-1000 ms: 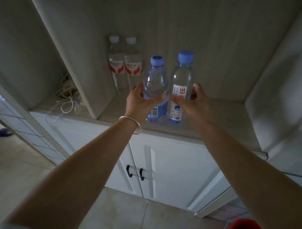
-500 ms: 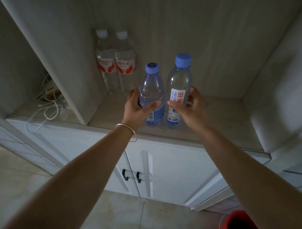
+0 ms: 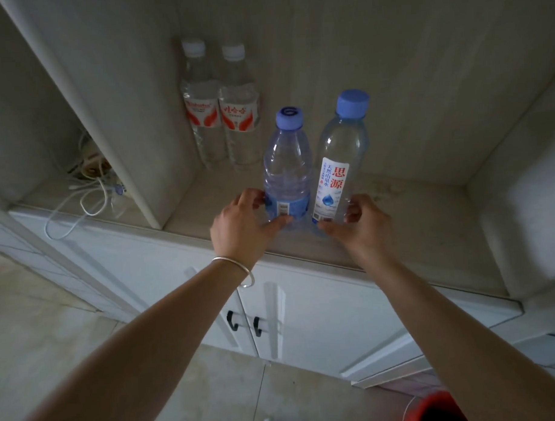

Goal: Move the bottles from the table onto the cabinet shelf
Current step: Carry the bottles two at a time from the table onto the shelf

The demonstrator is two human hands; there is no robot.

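left hand point(image 3: 242, 225) curls round short bottle point(image 3: 287, 166) | right hand point(image 3: 363, 224) round tall bottle point(image 3: 340, 164), 3 o'clock | both now lowered onto cabinet shelf point(image 3: 428, 236) | release next

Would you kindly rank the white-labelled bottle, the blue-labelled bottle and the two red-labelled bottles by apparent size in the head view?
1. white-labelled bottle, tallest and widest.
2. blue-labelled bottle, clearly shorter.
3. The two red-labelled bottles look smallest, but they stand further back, so their true rank is unsure; the pair look alike.

Clear glossy plastic bottles point(image 3: 340, 164), matt pale wood-grain shelf point(image 3: 412, 224), shiny metal bangle point(image 3: 240, 268)
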